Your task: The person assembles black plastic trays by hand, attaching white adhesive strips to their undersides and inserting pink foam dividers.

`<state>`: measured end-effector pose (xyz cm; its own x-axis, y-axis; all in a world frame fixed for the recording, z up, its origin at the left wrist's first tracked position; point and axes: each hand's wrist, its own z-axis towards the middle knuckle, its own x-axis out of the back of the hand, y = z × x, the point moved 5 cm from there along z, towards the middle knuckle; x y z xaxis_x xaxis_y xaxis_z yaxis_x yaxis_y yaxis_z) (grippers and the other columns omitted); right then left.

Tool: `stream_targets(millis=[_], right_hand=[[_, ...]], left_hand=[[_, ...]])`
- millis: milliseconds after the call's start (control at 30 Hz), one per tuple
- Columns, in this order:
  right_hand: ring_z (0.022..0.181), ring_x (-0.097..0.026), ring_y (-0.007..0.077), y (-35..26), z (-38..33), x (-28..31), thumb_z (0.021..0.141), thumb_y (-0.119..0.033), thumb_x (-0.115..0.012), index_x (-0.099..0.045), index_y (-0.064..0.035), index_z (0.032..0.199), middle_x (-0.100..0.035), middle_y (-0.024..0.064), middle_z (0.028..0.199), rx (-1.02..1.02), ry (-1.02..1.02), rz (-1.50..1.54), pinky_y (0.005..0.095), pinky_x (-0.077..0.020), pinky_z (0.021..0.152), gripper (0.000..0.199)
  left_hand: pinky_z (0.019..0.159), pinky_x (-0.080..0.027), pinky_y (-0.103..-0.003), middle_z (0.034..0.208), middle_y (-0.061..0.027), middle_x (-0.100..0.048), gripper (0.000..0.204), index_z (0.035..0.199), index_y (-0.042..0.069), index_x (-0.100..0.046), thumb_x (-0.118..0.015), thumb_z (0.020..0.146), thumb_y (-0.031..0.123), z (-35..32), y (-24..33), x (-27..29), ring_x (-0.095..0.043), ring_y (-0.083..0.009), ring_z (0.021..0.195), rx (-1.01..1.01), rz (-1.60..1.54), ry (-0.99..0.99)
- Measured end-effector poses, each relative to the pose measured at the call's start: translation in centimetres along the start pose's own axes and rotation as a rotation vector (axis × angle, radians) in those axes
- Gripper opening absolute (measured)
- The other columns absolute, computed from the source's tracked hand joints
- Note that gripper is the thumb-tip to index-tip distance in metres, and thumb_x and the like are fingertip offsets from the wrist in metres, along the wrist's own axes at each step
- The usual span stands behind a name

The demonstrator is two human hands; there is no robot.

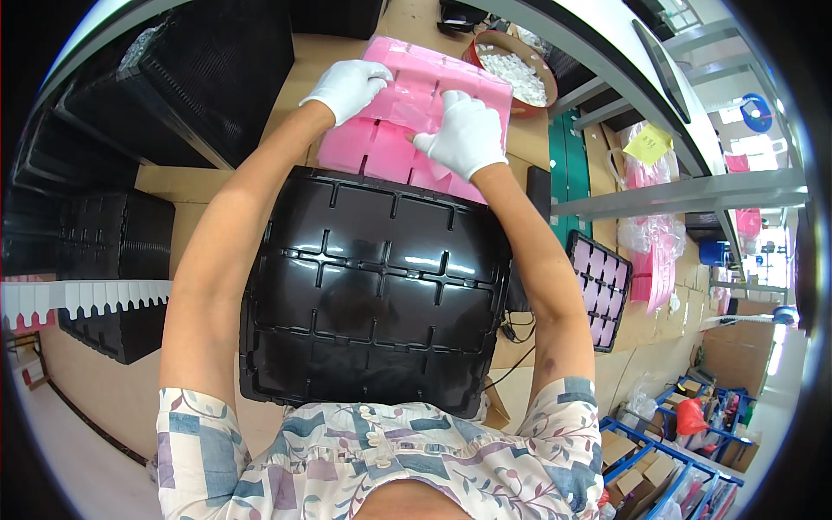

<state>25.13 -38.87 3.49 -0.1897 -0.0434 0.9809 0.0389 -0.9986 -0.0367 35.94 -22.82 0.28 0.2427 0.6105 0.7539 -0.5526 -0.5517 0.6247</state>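
Pink sheeting point(399, 113), marked with short dark lines, is lying over the worktop point(316, 65), just beyond a large black moulded tray point(381, 295). White-gloved left hand point(351, 87) is bending over the sheeting's left side, its grip partly closed, fingers curling. White-gloved right hand point(464, 134) is reaching across the right part, its thumb pointing left, apart from the bent fingers. Whether either grip is actually pinching material I am not able to tell, the fingertips being partly hidden. A round red-rimmed container, holding white pieces point(516, 76), is standing beside the sheeting's far right corner. Black stacks point(212, 78) are standing at left.
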Motion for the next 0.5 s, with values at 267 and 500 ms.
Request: stream_targets(millis=[267, 500], right_hand=[[0.082, -0.069, 0.0327, 5.3, 0.0, -2.4, 0.08, -0.01, -0.06, -0.063, -0.0072, 0.094, -0.068, 0.0123, 0.086, -0.045, 0.014, -0.298, 0.0452, -0.0533, 0.07, 0.014], [0.085, -0.069, 0.0346, 5.1, -3.0, 0.7, 0.083, -0.011, -0.056, -0.065, -0.0108, 0.089, -0.069, 0.0152, 0.086, 0.154, 0.106, -0.183, 0.0472, -0.0531, 0.072, 0.01]], left_hand=[[0.085, -0.051, -0.041, 0.096, -0.0178, -0.067, 0.015, 0.098, 0.006, -0.07, -0.06, 0.088, 0.01, -2.0, 1.0, 0.9, -0.065, -0.0347, 0.096, -0.252, 0.483, -0.042], [0.077, -0.051, -0.045, 0.087, -0.0142, -0.063, 0.013, 0.091, 0.008, -0.064, -0.054, 0.083, 0.004, -6.2, 1.9, 3.6, -0.062, -0.0363, 0.083, -0.238, 0.484, 0.274]])
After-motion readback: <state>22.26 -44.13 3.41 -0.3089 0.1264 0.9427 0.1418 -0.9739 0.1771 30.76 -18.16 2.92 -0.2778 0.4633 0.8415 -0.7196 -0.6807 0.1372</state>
